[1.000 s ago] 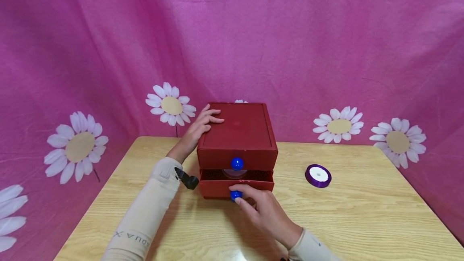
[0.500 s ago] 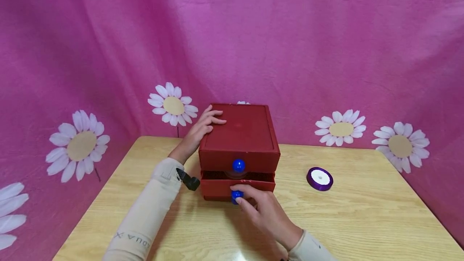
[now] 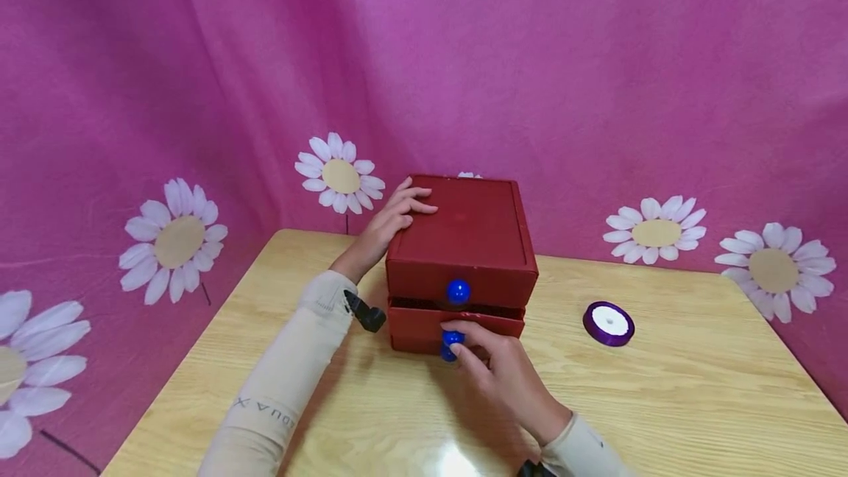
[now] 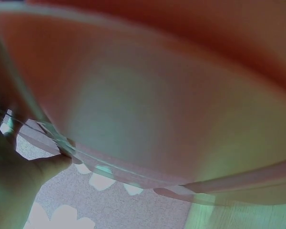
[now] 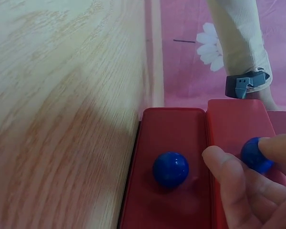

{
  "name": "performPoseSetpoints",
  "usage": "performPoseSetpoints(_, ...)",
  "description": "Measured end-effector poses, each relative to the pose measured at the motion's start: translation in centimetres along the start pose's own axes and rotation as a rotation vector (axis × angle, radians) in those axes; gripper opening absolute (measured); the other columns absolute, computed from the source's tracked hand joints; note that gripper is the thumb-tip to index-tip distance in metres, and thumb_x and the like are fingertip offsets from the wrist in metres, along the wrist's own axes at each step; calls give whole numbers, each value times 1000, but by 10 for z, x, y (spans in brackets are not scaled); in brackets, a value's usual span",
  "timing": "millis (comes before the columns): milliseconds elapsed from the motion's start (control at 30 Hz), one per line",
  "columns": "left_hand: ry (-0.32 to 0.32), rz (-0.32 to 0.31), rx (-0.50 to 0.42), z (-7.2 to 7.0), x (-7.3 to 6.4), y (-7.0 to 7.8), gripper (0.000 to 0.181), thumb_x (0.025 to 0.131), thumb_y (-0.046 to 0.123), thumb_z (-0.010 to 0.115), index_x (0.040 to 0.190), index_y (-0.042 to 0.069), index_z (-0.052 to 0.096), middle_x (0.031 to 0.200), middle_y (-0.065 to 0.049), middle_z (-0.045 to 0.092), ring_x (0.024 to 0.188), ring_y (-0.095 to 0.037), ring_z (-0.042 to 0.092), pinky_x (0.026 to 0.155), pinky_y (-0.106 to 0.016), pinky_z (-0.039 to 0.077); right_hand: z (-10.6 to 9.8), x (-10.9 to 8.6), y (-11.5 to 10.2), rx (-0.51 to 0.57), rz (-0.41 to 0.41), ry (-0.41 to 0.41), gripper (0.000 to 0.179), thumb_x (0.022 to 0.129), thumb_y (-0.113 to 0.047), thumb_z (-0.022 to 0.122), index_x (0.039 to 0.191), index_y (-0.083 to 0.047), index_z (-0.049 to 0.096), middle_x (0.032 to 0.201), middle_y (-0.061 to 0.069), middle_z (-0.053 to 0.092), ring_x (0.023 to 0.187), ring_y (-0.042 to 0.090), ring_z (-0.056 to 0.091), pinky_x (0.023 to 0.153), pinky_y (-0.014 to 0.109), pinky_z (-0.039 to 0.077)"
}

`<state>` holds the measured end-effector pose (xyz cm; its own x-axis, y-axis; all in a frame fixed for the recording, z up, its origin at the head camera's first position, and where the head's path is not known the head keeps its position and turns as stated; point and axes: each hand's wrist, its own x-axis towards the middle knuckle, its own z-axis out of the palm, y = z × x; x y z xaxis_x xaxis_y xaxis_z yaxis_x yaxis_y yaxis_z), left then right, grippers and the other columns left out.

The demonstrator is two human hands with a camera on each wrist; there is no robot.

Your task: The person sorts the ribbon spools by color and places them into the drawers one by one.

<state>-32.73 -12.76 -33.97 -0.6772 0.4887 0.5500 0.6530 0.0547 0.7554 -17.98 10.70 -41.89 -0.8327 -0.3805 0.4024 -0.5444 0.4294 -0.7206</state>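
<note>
Pinching blue knob (image 5: 253, 156) of ajar red drawer (image 3: 419, 325)

Site type: a cloth-screened station. Pink cloth (image 3: 503, 79), printed with white daisies (image 3: 655, 232), hangs behind and along both sides of the wood-grain surface (image 3: 662, 389). A black wrist camera (image 3: 364, 311) indicates a recording setup. Home, lab or office cannot be determined.

Left sleeve (image 3: 285, 374) — dark lettering (image 3: 265, 412), one X legible, the remaining letters uncertain. Cuff (image 3: 327, 290) of the same sleeve — faint marking (image 3: 326, 303), too small to read.
</note>
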Motion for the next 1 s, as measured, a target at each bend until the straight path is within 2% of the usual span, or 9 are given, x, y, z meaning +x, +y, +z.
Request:
performPoseSetpoints(33,0,1,-1,1,1,0,40,97,7,34,125,-3,60,149,-11,36,148,-20,-1,117,-47,0,-1,0,0,-7,-1,2,31,94,-13,62,123,-22,64,80,-8,68,66,4,66,59,25,53)
performPoseSetpoints(133,-4,8,2,2,0,15,39,94,1,33,123,-11,57,147,-22,35,147,-31,-2,116,-50,-1,-1,2,1,-27,-15,13,30,94,-14,62,123,-22,64,77,-12,66,65,0,64,58,24,52)
performPoseSetpoints(233,-8,10,6,4,0,23,39,93,-1,33,121,-14,56,146,-27,35,146,-36,-2,116,-51,0,-2,2,1,-34,-14,12,30,94,-15,62,123,-21,64,77,-9,66,64,1,65,58,24,52)
performPoseSetpoints(367,-6,19,8,4,1,25,38,93,-2,33,120,-16,56,144,-29,35,146,-37,-1,116,-50,-1,-3,3,1,-35,-5,19,29,94,-15,62,122,-21,65,79,-3,69,64,7,67,61,24,52)
performPoseSetpoints(600,-8,15,9,5,2,26,38,92,-2,32,119,-15,56,144,-29,34,146,-38,-4,116,-52,-2,-4,5,1,-35,8,21,29,94,-17,62,123,-22,65,84,-2,71,65,9,68,63,24,52)
performPoseSetpoints(800,-8,-3,15,5,4,29,39,92,-2,32,121,-14,56,146,-27,33,146,-35,-3,116,-52,0,-6,7,1,-32,39,20,31,94,-18,61,124,-25,64,100,-5,72,66,5,67,66,27,54)
performPoseSetpoints(1000,-10,-42,5,6,1,29,40,93,0,32,123,-10,57,148,-23,32,147,-31,-4,115,-54,0,-6,5,1,-23,71,12,31,94,-18,62,124,-25,64,98,-4,72,66,-1,66,61,24,53)
